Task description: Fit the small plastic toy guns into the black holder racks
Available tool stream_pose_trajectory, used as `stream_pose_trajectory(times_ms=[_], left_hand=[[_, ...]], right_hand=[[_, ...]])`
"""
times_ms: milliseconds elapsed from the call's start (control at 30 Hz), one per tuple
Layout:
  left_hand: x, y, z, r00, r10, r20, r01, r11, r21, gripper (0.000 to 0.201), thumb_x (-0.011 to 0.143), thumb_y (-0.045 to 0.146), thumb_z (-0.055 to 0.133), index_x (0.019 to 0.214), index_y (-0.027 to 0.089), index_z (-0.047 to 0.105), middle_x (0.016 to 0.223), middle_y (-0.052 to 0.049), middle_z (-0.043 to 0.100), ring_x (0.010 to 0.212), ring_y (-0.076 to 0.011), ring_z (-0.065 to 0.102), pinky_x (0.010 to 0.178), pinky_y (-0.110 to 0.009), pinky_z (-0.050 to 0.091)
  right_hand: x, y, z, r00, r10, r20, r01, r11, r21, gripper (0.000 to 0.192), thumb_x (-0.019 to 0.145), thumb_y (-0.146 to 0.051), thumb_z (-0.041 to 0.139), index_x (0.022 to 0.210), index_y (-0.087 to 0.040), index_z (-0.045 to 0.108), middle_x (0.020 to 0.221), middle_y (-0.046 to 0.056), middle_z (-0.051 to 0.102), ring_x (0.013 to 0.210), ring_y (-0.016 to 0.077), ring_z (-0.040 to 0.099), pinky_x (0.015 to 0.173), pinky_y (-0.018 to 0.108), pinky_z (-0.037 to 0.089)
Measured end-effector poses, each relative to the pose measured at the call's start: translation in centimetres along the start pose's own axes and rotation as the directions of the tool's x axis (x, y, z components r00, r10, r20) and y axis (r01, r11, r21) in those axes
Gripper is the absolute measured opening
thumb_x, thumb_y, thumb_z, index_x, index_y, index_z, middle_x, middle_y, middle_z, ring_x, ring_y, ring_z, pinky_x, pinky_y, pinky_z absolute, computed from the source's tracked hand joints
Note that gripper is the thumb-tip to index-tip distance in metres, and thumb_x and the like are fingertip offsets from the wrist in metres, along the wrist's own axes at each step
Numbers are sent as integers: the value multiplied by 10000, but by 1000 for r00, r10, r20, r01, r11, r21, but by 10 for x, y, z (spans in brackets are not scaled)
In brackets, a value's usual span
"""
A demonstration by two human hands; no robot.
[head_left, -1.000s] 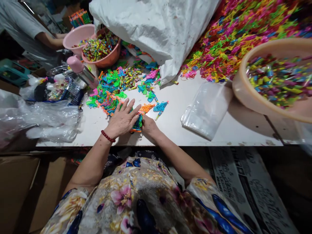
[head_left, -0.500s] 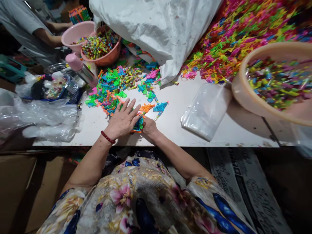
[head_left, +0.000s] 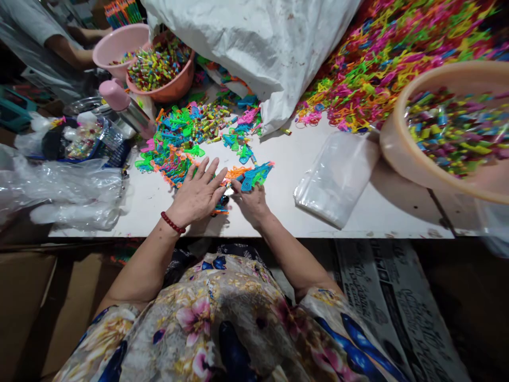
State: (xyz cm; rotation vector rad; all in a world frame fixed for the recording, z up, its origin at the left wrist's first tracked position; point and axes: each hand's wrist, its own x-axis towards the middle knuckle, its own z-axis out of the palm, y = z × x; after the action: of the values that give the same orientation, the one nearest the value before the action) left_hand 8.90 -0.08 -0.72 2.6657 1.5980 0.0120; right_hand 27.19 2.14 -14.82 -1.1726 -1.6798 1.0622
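My left hand (head_left: 196, 193) lies flat with its fingers spread, pressing on a small stack of coloured plastic toys (head_left: 221, 206) near the front edge of the white table (head_left: 278, 212). Just to its right, the fingertips of my right hand (head_left: 251, 200) pinch a blue plastic toy (head_left: 256, 175). An orange toy (head_left: 237, 172) lies between the two hands. Behind them spreads a loose pile of green, blue and orange toys (head_left: 178, 148) mixed with small wrapped sweets.
A stack of clear bags (head_left: 336, 178) lies to the right. Further right stands a beige basin (head_left: 401, 154) of wrapped sweets. Behind are a white sack (head_left: 262, 48), a heap of coloured plastic pieces (head_left: 393, 48), pink basins (head_left: 167, 93) and another person's arm (head_left: 66, 50). Crumpled plastic bags (head_left: 67, 191) lie to the left.
My right hand has left the stack under my left hand and reached forward to the blue toy, which has shifted slightly towards me. My left hand has stayed flat on the stack.
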Motion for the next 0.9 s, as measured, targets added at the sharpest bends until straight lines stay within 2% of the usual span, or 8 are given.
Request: stream_pose_trajectory(times_ms=[100, 167, 233, 367, 467, 667, 833, 900], left_hand=[[0, -2, 1, 1000, 7, -6, -7, 1000, -15, 564, 1098, 458, 334, 1613, 242, 409, 1737, -94, 270, 1629, -330, 198, 1312, -576, 184], [0, -3, 1, 1000, 12, -6, -12, 1000, -23, 574, 1099, 467, 320, 1621, 240, 393, 1738, -95, 264, 1630, -329, 194, 1311, -578, 183], [0, -4, 2, 1000, 14, -4, -14, 1000, -26, 584, 1101, 469, 312, 1630, 231, 375, 1739, -96, 261, 1631, -325, 191, 1313, -569, 177], [-1, -6, 3, 1000, 19, -13, -20, 999, -29, 584, 1102, 456, 306, 1639, 230, 352, 1742, -89, 256, 1636, -310, 177, 1320, -548, 159], [-1, -6, 4, 999, 24, -30, -25, 999, -24, 571, 1103, 451, 309, 1630, 241, 374, 1742, -84, 256, 1637, -304, 173, 1322, -541, 151], [-1, -5, 4, 999, 27, -24, -28, 1000, -11, 571, 1105, 445, 291, 1613, 214, 412, 1739, -97, 258, 1635, -312, 178, 1321, -546, 163], [0, -4, 3, 1000, 20, -18, -20, 1000, -15, 585, 1106, 452, 278, 1630, 213, 377, 1742, -98, 241, 1636, -320, 168, 1318, -566, 163], [-1, -4, 3, 1000, 14, -16, -14, 1000, -14, 587, 1106, 454, 279, 1632, 210, 373, 1741, -94, 246, 1635, -316, 174, 1322, -553, 161]], right_hand=[[0, -6, -7, 978, 181, -99, -171, 980, 104, 476, 976, -650, 511, 880, -204, 650, 705, 34, 652, 637, 187, 628, 599, 311, 517], [-2, -11, -5, 957, 272, -97, -252, 951, 179, 518, 952, -677, 532, 756, -205, 618, 632, 7, 606, 575, 156, 573, 575, 281, 474], [-3, -13, 1, 974, 222, -49, -211, 964, 164, 426, 945, -582, 584, 762, -201, 636, 658, -3, 609, 618, 144, 556, 617, 267, 458], [-2, -12, 17, 997, -61, 45, 62, 998, -21, 61, 847, -240, 622, 878, -196, 650, 864, 25, 628, 794, 164, 555, 741, 279, 467], [1, -8, 26, 987, -157, 42, 161, 980, -117, 78, 823, -153, 572, 875, -206, 599, 914, 34, 591, 826, 176, 541, 775, 291, 464], [7, -6, 34, 992, -105, 65, 118, 966, -229, 48, 889, -187, 535, 853, -218, 547, 873, 38, 610, 804, 194, 541, 765, 306, 447], [5, -10, 31, 999, -32, 34, 38, 985, -169, 44, 856, -213, 558, 815, -226, 550, 790, 5, 617, 743, 176, 555, 691, 275, 420], [3, -10, 30, 998, -56, 32, 60, 980, -189, 67, 866, -241, 556, 801, -227, 548, 789, 15, 624, 746, 180, 562, 700, 279, 425]])
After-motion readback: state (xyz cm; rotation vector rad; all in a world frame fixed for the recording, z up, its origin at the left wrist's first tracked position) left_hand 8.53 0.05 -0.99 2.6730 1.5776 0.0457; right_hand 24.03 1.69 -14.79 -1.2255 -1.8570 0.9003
